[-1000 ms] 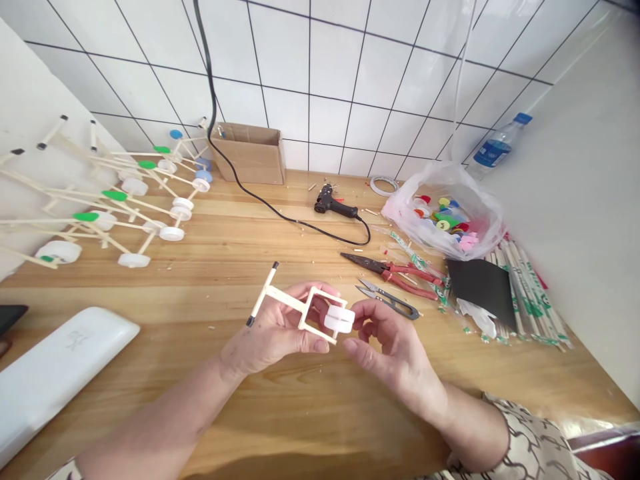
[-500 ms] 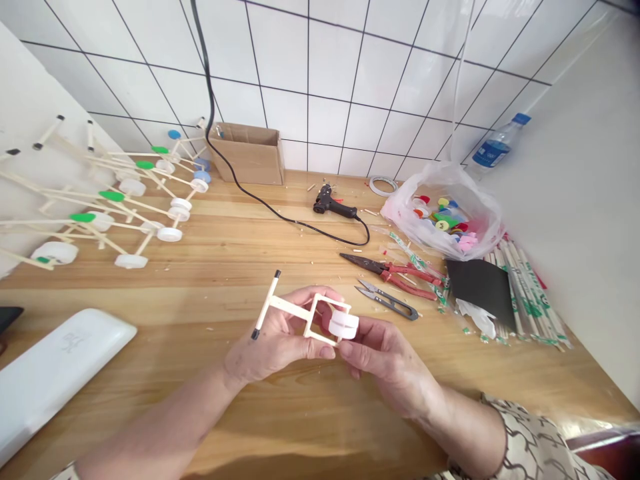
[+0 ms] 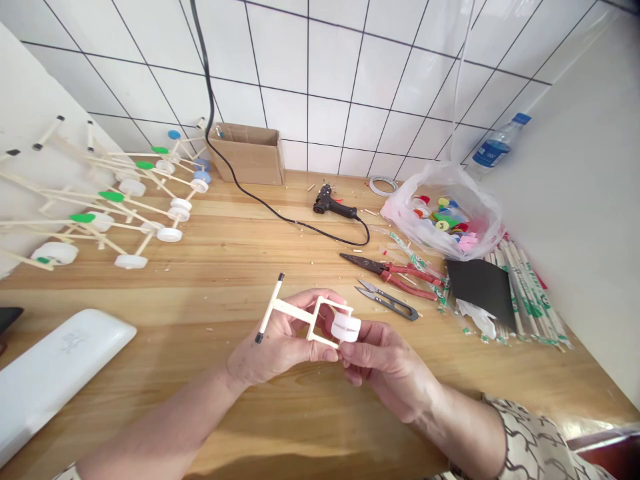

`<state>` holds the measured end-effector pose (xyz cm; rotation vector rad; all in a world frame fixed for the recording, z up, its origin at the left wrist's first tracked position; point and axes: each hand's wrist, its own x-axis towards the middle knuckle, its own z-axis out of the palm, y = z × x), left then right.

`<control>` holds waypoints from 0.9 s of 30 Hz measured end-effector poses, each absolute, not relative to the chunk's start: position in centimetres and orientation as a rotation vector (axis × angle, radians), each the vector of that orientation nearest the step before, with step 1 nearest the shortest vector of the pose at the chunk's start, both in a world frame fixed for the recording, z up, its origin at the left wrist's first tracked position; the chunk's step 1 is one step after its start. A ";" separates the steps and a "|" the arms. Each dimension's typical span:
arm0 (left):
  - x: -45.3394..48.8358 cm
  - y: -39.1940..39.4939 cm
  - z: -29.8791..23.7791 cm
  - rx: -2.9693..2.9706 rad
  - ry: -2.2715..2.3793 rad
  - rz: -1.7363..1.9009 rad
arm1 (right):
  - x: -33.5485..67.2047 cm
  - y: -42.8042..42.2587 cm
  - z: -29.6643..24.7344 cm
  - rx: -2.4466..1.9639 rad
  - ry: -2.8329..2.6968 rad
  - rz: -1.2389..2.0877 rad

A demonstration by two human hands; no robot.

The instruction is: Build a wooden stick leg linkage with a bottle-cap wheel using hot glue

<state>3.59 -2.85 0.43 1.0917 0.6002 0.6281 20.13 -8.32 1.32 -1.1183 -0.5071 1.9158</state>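
Observation:
My left hand grips a small frame of pale wooden sticks, held above the wooden table. A black-tipped stick juts from the frame's left end. A white bottle cap sits on the frame's right end. My right hand is closed on that cap, with fingers under and beside it. Both hands meet near the table's front middle.
Finished stick models with white and green caps lie at the left. A glue gun with its black cord, red-handled pliers, snips, a bag of coloured caps, wrapped chopsticks, a cardboard box and a white case surround me.
My right hand has closed in on the white cap from the right. Both hands and the frame drifted slightly right and lower.

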 end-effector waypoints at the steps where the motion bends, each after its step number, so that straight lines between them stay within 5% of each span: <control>1: 3.6 -2.8 0.4 1.090 0.605 0.630 | 20.1 -8.3 1.3 -1.116 -0.504 1.917; 20: 3.8 -2.8 0.3 0.964 0.498 0.603 | 20.2 -8.3 1.2 -1.110 -0.486 1.952; 27: 2.4 -1.5 -0.7 0.965 0.503 0.624 | 20.8 -8.2 1.0 -1.244 -1.033 1.704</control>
